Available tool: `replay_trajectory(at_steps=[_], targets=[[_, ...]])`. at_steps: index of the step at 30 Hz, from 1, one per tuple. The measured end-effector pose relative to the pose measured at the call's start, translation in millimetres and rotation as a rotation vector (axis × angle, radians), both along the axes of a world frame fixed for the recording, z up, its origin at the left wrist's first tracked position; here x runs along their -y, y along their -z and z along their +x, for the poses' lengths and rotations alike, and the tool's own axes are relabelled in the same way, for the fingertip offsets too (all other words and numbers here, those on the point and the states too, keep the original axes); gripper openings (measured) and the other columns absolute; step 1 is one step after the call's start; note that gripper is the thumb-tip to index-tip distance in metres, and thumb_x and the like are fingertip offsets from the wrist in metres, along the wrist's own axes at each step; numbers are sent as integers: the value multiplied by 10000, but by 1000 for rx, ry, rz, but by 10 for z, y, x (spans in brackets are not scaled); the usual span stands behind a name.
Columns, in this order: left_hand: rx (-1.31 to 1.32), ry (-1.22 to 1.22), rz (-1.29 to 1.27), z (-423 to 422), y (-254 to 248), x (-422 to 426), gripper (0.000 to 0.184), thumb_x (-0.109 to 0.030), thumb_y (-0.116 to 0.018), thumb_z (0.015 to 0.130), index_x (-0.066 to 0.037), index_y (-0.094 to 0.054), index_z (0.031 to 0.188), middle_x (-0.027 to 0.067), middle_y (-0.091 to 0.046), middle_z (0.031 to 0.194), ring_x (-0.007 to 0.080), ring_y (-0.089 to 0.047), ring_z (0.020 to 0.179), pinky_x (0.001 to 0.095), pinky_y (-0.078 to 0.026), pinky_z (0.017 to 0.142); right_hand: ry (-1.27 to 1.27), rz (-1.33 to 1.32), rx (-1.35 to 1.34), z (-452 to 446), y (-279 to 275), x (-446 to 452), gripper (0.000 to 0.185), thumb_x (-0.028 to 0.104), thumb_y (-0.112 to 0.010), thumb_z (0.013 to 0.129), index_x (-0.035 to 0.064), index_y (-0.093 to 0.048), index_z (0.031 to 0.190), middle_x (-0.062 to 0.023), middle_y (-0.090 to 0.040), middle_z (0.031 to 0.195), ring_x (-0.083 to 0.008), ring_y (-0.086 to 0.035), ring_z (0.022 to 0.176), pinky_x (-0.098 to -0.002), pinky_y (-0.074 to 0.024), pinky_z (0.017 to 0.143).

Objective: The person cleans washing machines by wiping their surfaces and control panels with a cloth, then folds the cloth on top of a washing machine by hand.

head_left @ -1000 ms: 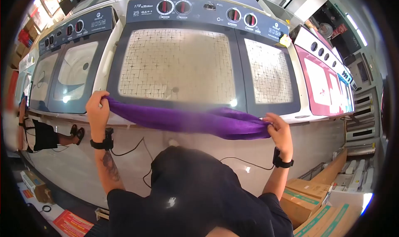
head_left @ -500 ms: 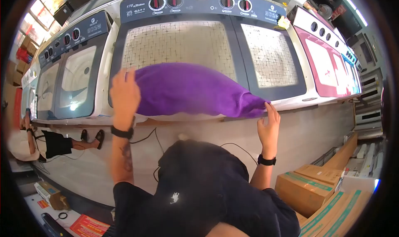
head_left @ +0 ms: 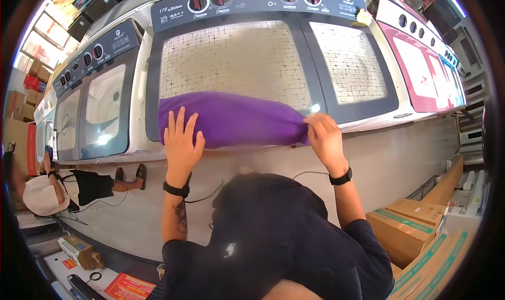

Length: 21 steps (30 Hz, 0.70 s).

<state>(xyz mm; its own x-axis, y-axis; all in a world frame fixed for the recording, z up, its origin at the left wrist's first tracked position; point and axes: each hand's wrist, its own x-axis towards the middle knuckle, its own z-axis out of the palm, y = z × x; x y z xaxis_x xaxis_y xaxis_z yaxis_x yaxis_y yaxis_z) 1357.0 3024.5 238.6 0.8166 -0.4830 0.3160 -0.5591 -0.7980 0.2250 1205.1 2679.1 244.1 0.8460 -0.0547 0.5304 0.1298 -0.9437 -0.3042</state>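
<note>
A purple cloth [head_left: 236,118] lies along the front edge of the wide washing machine [head_left: 310,47], covering the lower part of its left lid. My left hand [head_left: 183,142] rests on the cloth's left part with its fingers spread. At the cloth's right end, my right hand [head_left: 323,137] pinches the gathered corner between thumb and fingers. The cloth is spread wide at the left and narrows toward the right.
Another washing machine [head_left: 94,97] stands at the left and a pink-framed one [head_left: 421,73] at the right. Cardboard boxes [head_left: 402,231] are at the lower right. Another person [head_left: 47,192] is at the left. Cables cross the floor.
The cloth has gone from a stretched strip in front of the machine to lying wider over its front edge. My left hand has let go of its end and flattened on it.
</note>
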Motion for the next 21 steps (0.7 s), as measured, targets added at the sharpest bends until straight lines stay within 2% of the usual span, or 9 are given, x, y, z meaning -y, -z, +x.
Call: replay_trajectory(at_steps=[3,6,9,12,13,16,17,20,21], targets=[[-11,11,-26,11,-15,-28,473,-249,-584,856,-142,-576,1316,138,-412,1502,426,-317,1408,609,-303,1068,159,370,-124,-60,-59,-156,265,-37,-645,746,49,-649,996,-118,-633,983,-307,-636,874,-412,-530,743],[-19,15,6,40,-35,-32,474,-226,-565,878,-120,-545,1340,135,-404,1512,415,-315,1412,565,-287,1079,182,388,-284,-102,-233,-107,338,-34,-665,729,57,-636,1054,-121,-608,928,-312,-622,848,-396,-520,703],[-55,10,-36,73,-73,-30,497,-252,-603,852,-122,-556,1330,178,-405,1495,430,-311,1405,585,-298,1079,18,327,-465,-191,-393,88,344,-45,-697,698,43,-606,1018,-122,-608,952,-319,-622,829,-374,-509,692],[-54,-8,-91,141,-51,-48,512,-274,-615,849,-110,-554,1329,225,-404,1475,463,-307,1393,587,-304,1087,-166,410,-271,-166,-407,217,315,-61,-720,676,28,-560,933,-99,-621,941,-287,-605,772,-338,-492,674],[-43,-15,-105,159,-47,-47,516,-279,-617,850,-103,-550,1331,242,-402,1468,475,-307,1387,580,-306,1091,-106,609,-372,-187,-407,248,284,-47,-756,713,42,-523,849,-32,-629,863,-172,-569,715,-285,-461,649],[-82,-47,-68,154,-129,3,503,-284,-616,864,-89,-555,1323,264,-401,1457,499,-307,1377,564,-308,1102,-39,842,-615,-231,-438,398,288,8,-796,764,59,-526,848,19,-602,816,-72,-521,719,-242,-427,629],[-91,-52,-79,173,-138,-4,494,-287,-617,867,-87,-560,1316,259,-406,1455,498,-313,1374,568,-325,1089,-46,826,-653,-259,-514,436,294,66,-827,783,63,-545,863,34,-570,806,-34,-500,716,-220,-412,612],[-85,-68,-87,251,-136,-39,466,-295,-618,876,-86,-579,1291,237,-431,1438,485,-349,1346,574,-389,1032,-52,1019,-660,-268,-615,529,290,76,-831,783,49,-575,916,26,-576,798,-40,-498,713,-221,-415,608],[-62,-76,-73,295,-113,-59,455,-296,-617,879,-87,-586,1281,225,-447,1424,476,-374,1325,571,-420,1001,-23,958,-708,-252,-728,539,245,110,-800,828,21,-614,960,17,-591,778,-46,-502,715,-224,-424,614]])
